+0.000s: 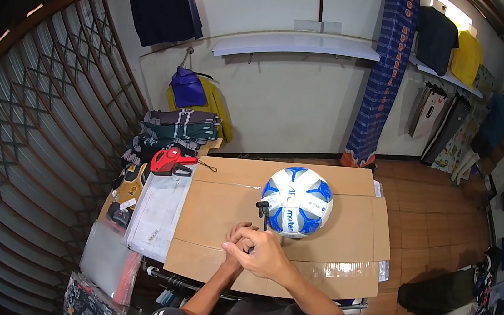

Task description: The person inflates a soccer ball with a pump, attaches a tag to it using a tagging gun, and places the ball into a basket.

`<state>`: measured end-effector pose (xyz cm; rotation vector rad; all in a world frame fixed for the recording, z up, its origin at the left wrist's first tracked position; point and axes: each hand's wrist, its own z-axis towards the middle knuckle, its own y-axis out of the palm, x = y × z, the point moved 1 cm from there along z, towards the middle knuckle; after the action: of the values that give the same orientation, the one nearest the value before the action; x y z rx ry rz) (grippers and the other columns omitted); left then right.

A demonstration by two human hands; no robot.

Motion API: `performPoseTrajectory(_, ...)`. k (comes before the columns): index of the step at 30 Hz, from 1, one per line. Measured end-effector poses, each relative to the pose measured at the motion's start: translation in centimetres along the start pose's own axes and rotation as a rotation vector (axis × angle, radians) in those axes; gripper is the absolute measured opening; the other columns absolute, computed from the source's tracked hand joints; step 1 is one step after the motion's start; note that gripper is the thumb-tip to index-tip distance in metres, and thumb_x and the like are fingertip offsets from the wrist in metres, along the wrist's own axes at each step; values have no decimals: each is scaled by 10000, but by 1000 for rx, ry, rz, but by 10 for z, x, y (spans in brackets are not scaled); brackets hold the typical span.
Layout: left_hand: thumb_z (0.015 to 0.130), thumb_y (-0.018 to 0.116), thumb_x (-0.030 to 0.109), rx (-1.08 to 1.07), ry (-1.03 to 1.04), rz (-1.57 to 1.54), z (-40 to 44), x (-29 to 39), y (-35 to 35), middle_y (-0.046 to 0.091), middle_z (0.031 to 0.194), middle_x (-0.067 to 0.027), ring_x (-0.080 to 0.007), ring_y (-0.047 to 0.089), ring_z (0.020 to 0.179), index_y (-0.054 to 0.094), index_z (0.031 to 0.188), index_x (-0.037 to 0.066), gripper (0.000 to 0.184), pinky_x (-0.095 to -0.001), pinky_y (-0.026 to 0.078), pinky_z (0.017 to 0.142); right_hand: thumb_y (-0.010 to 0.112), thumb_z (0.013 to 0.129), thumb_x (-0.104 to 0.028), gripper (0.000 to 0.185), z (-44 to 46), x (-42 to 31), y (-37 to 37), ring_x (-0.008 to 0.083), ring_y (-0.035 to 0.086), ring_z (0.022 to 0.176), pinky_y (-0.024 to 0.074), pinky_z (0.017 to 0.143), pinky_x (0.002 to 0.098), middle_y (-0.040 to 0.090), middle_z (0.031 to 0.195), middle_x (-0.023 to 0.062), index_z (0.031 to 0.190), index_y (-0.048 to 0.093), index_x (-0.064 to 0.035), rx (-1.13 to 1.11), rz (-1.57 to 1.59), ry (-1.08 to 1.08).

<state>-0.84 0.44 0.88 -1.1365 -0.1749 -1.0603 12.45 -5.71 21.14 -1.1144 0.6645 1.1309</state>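
Observation:
A white and blue ball [297, 202] rests on a flattened cardboard sheet [221, 201]. Just below and left of it, my right hand [262, 253] is closed around a small black tool [263, 208], whose crosswise head stands up beside the ball's left edge. My left hand [239, 238] lies against the right one, partly hidden behind it, with its fingers bent. What the left hand holds, if anything, is hidden.
A red tag gun [166, 161] lies on white sheets [157, 209] left of the cardboard. Folded clothes [174, 126] are stacked at the back left. A folding metal gate [49, 114] stands at the left, and a wall shelf [297, 45] hangs behind.

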Motion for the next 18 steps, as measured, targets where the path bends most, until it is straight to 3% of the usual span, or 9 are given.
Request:
performPoseTrajectory(5,900,757,290,-40,-28,-221,-11,-52,36,649,1363,-97,-321,569,1352,718,1287,146,415,-537,396,1091,814,926,-278,285,0,38,20,357,690,581,530,570,434,648,622,192,854,733,-15,-5,-23,57)
performPoseTrajectory(8,900,753,282,28,41,41,2,-11,7,641,1376,-95,-319,569,1348,720,1273,148,398,-531,397,1084,811,923,-277,286,-3,52,28,389,708,627,544,599,457,665,652,212,862,729,-10,-9,-45,93)
performPoseTrajectory(13,885,759,283,48,25,24,1,-12,7,626,1392,-114,-332,567,1343,722,1281,135,424,-531,395,1082,820,917,-306,317,-11,57,33,439,720,680,563,642,481,691,704,252,887,733,-2,36,20,139)
performPoseTrajectory(16,884,759,282,27,8,39,-3,-16,12,621,1393,-131,-340,562,1347,717,1297,117,447,-532,392,1085,831,917,-318,330,-15,55,37,427,719,671,563,637,467,691,703,248,901,743,0,115,-99,6)
performPoseTrajectory(18,889,755,281,29,5,45,-3,-15,10,618,1394,-139,-345,559,1348,712,1304,107,452,-534,391,1086,836,921,-317,319,-14,37,26,388,709,628,553,622,445,680,662,210,906,754,-8,32,-74,54)
